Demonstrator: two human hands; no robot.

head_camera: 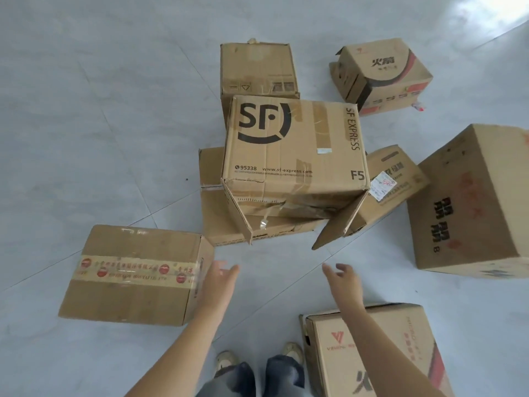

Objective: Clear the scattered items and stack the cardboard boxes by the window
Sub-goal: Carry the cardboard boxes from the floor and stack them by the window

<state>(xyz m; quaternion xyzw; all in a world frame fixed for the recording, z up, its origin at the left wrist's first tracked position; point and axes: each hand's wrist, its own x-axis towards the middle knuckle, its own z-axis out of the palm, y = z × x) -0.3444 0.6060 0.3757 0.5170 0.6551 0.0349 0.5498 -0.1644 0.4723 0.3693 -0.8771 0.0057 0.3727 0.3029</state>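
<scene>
Head view looks down on cardboard boxes scattered on a pale tiled floor [100, 138], with the SF box [294, 150] in the middle as the landmark. Its near end flaps hang open, but nothing inside can be made out.

Left of the SF box and nearer the person lies the taped box [137, 275], shut with a printed tape band. The left hand [217, 282] reaches out just beside that box's right end, fingers loosely spread and holding nothing; blur hides whether it touches the cardboard. Under the SF box is a flat box [211, 202], sticking out on its left. Behind the SF box and touching it stands the back box [257, 70].

Below the SF box's loose right flap, the right hand [343, 282] stretches forward, fingers spread, empty. Its forearm crosses the near box [372, 353], which sits beside the person's shoes [292, 352].

Right of the SF box, a labelled box [395, 179] leans tilted against it. Beyond that, at the back right, a printed box [383, 73] stands apart. Farthest right is the big box [472, 202], tilted, just beside the labelled box.
</scene>
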